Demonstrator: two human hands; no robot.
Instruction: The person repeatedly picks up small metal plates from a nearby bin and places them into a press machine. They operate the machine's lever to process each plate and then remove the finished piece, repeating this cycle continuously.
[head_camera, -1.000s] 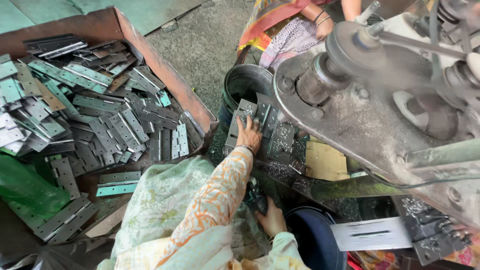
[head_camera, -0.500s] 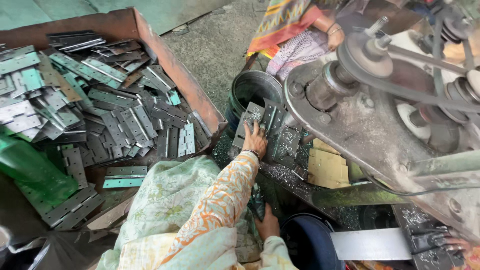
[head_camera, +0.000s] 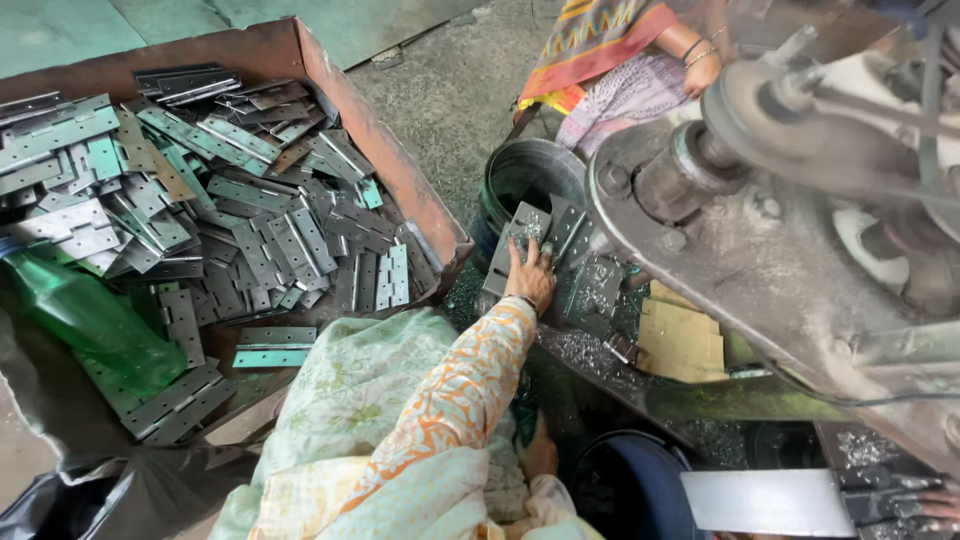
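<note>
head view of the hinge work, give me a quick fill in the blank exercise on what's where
1. The left hand rests on a flat metal ____ beside the dark bucket.
2. The rusty box is heaped with loose metal ____.
3. The bottle at the box's edge is ____ in colour.
4. The right hand sits low, near a round ____ tub.

Missing words: hinge; hinges; green; blue

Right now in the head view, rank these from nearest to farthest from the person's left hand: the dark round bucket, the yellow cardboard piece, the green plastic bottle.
From the left hand, resting on grey metal hinge plates:
1. Dark round bucket, just above the hand.
2. Yellow cardboard piece, to the hand's right under the machine.
3. Green plastic bottle, far left by the rusty crate.
</note>
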